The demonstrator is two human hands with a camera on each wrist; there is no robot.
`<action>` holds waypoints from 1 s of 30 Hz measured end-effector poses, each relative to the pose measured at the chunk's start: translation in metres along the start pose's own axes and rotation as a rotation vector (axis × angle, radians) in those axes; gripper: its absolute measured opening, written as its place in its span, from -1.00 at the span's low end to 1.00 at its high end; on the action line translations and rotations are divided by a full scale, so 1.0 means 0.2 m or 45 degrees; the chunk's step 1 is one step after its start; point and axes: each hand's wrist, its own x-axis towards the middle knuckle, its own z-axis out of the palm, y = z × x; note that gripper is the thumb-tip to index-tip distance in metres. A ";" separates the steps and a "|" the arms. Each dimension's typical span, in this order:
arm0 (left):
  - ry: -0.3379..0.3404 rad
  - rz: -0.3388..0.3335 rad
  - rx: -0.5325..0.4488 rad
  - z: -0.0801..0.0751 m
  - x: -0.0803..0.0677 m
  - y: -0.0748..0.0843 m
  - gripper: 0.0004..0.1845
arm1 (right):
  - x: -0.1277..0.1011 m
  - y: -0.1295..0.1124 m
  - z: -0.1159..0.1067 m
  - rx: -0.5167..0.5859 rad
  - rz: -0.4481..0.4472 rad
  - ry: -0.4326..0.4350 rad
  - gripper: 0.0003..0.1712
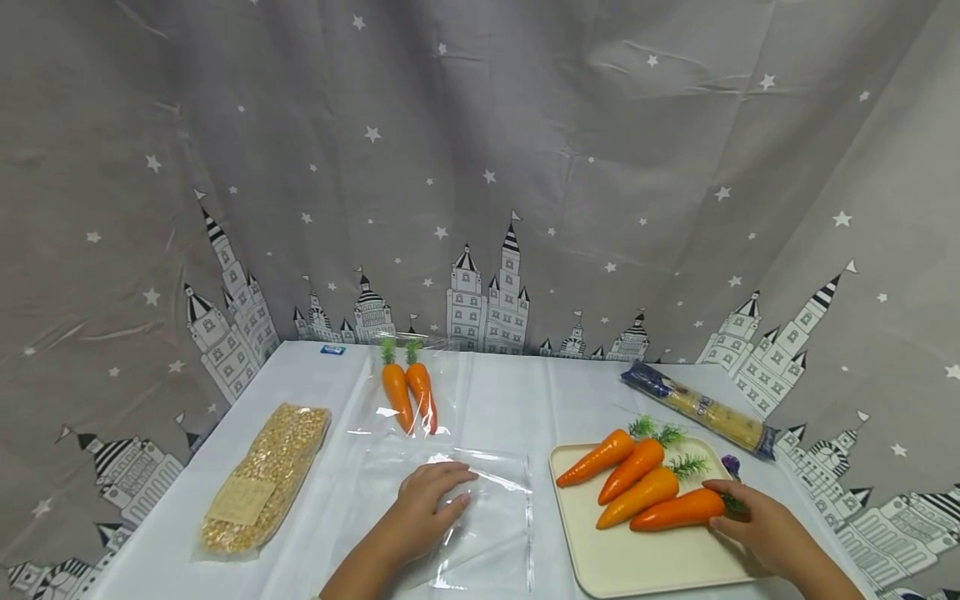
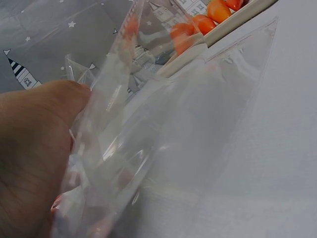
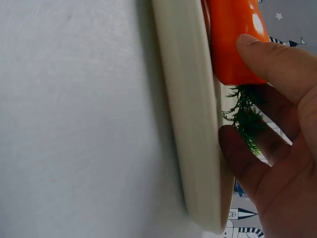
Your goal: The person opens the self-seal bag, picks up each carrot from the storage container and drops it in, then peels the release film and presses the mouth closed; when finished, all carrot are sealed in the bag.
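Note:
My right hand (image 1: 765, 527) is at the right side of the cream tray (image 1: 622, 575), gripping the nearest orange carrot (image 1: 675, 510) around its top end. In the right wrist view the thumb lies on the orange body, and the other fingers curve around the dark green leaves (image 3: 245, 116). Several carrots lie side by side on the tray, leaves toward the back right. My left hand (image 1: 427, 508) is over a clear plastic bag (image 1: 491, 533) lying left of the tray. The left wrist view has this hand holding a raised fold of the film (image 2: 114, 129), its fingertips partly hidden.
Behind the left hand lies another clear bag with two carrots (image 1: 408, 392) inside. A pack of yellow corn kernels (image 1: 270, 467) is at the left, and a long packet of pasta (image 1: 697, 408) behind the tray. A small blue packet (image 1: 332, 350) sits at the white table's back edge.

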 end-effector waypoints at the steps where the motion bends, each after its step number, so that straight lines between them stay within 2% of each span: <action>1: 0.000 0.000 -0.002 0.00 0.00 0.00 -0.70 | 0.00 0.00 0.00 0.001 0.003 -0.001 -0.21; 14: 0.001 -0.003 0.004 0.00 -0.01 0.01 -0.71 | 0.00 0.02 0.00 0.040 -0.063 -0.054 -0.26; 24: 0.008 0.014 0.007 0.00 -0.01 0.02 -0.72 | -0.02 0.02 0.02 0.016 -0.059 -0.026 -0.29; 30: 0.011 0.019 0.017 0.00 0.00 0.02 -0.72 | -0.04 0.01 0.01 0.050 -0.047 -0.034 -0.27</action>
